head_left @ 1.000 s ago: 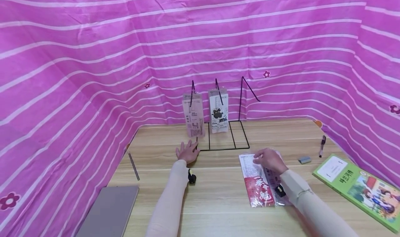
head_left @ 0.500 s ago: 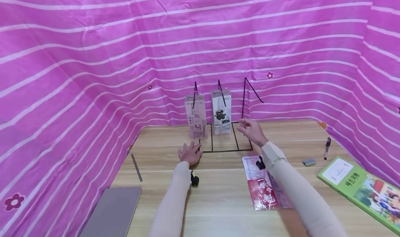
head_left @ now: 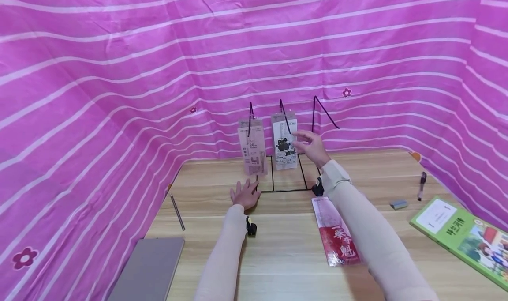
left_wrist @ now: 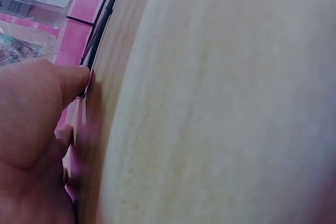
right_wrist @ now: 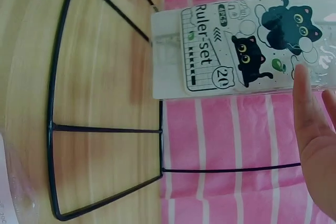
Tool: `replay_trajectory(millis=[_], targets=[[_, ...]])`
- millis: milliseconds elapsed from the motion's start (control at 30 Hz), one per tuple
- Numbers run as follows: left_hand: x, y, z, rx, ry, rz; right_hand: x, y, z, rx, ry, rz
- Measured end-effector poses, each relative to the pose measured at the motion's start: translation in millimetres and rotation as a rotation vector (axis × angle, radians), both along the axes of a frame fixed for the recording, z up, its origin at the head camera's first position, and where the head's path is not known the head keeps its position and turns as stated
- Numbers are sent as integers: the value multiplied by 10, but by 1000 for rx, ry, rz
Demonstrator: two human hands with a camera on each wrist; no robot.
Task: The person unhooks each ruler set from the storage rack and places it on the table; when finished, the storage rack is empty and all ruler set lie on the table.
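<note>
A black wire rack [head_left: 287, 190] with several prongs stands at the back of the table. From its middle prong hangs a ruler set package [head_left: 282, 148] printed with black cats; a pink package [head_left: 251, 153] hangs on the left prong. My right hand [head_left: 312, 147] is at the ruler set's right edge, its thumb [right_wrist: 304, 95] and fingers extended, overlapping the package in the right wrist view. My left hand [head_left: 245, 196] rests, fingers spread, at the rack's front left corner, its thumb against the wire. Below my right sleeve lies a red-and-white packet [head_left: 337, 241], partly covered.
On the right lie a green picture-covered book [head_left: 444, 235], a small blue-grey block [head_left: 398, 204] and a dark-capped pen [head_left: 422, 186]. A thin grey stick [head_left: 177, 212] and a flat grey panel [head_left: 148, 265] lie left. Pink striped cloth [head_left: 222, 71] encloses the table.
My right hand has left the packets on the table and moved forward and left, up to the hanging ruler set. My left hand stays at the rack's corner.
</note>
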State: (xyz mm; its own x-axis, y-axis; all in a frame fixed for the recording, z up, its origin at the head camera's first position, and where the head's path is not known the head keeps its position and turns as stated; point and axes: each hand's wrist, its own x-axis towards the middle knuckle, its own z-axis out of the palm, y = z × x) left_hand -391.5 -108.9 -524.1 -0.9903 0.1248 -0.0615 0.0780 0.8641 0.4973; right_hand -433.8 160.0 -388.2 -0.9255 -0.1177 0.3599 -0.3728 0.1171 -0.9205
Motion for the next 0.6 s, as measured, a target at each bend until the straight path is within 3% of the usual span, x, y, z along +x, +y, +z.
replay_trajectory(millis=[133, 600], targets=[[-19, 9, -9, -20, -14, 4, -16, 10, 28, -13, -43, 14], [22, 2, 24, 5, -2, 2, -37, 2, -4, 88, 3, 46]])
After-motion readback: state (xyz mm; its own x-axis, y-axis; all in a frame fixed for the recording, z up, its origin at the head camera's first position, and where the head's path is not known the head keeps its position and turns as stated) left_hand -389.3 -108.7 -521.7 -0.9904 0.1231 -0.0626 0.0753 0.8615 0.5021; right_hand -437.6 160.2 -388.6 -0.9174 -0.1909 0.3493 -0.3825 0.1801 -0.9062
